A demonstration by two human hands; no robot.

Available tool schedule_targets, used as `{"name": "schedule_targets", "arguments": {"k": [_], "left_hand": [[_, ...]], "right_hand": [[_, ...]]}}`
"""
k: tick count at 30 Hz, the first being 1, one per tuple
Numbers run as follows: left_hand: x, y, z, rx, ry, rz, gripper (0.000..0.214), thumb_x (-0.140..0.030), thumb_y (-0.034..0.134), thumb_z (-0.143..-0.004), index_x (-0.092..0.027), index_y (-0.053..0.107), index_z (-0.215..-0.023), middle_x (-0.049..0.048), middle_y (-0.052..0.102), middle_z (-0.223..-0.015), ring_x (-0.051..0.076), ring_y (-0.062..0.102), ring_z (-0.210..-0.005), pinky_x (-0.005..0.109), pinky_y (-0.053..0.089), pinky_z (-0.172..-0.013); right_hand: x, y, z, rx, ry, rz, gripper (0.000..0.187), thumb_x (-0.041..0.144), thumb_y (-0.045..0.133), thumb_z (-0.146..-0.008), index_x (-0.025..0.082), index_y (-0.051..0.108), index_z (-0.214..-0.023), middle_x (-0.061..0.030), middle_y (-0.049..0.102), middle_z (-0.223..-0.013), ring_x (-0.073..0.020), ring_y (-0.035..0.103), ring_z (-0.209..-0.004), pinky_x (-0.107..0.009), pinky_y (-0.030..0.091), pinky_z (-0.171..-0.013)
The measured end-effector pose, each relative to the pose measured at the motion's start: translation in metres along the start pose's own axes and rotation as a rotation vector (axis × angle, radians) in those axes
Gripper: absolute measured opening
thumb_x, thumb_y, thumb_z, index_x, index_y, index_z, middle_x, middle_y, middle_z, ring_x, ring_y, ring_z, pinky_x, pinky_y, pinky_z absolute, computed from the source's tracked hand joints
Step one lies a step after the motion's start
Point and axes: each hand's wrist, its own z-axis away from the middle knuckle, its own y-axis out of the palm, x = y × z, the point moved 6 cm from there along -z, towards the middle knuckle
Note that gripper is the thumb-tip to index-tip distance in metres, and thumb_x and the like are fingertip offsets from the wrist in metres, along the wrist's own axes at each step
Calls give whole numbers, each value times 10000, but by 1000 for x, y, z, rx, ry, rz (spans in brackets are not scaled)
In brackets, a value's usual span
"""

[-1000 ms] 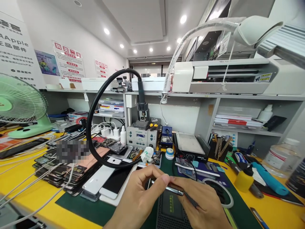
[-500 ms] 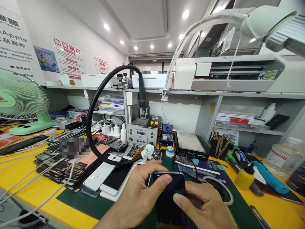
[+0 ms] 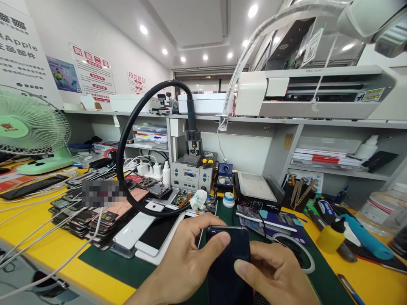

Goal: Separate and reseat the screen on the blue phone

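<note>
- Centrally, a dark smartphone (image 3: 227, 258) is held low over the green mat (image 3: 127, 271) on the yellow table (image 3: 47, 254).
- Left hand (image 3: 181, 267): fingers pinch the phone's top left corner.
- Right hand (image 3: 276, 275): thumb presses on its glossy face.
- Handling, as judged: light, stiff, slippery, with fragile glass; best gripped by its side edges.

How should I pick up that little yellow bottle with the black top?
Probably grip the yellow bottle around its round body, reaching from the front. It stands upright on the yellow table, and tools crowd close behind it, while its black top is narrow.
</note>
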Motion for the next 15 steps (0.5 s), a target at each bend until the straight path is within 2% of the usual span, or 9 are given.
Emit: {"name": "schedule_targets", "arguments": {"k": [3,9,15], "left_hand": [[-2,-2,1,-37,26,7,181,-360,616,-910,-211,717,-926,34,696,-908,210,614,-916,316,449,-911],[-2,-7,4,-128,57,-115,186,-355,654,-855,-213,768,-895,99,711,-1001,292,609,-1006,439,414,-1028],[-6,-5,3,-94,95,-149,164,-333,655,-868,-218,770,-891,85,710,-927,260,616,-932,391,443,-958]], "right_hand": [[1,0,-1,-23,-25,66,347,500,643,-873,197,773,-980,-53,671,-791,-226,615,-706,-279,532,-641],[6,-6,0,-109,-94,308,298,452,646,-869,191,756,-775,-42,661,-658,-239,658,-669,-271,559,-609],[13,-15,3,-216,-168,516,249,389,642,-879,216,737,-728,-25,644,-607,-218,640,-620,-266,541,-607]]}}
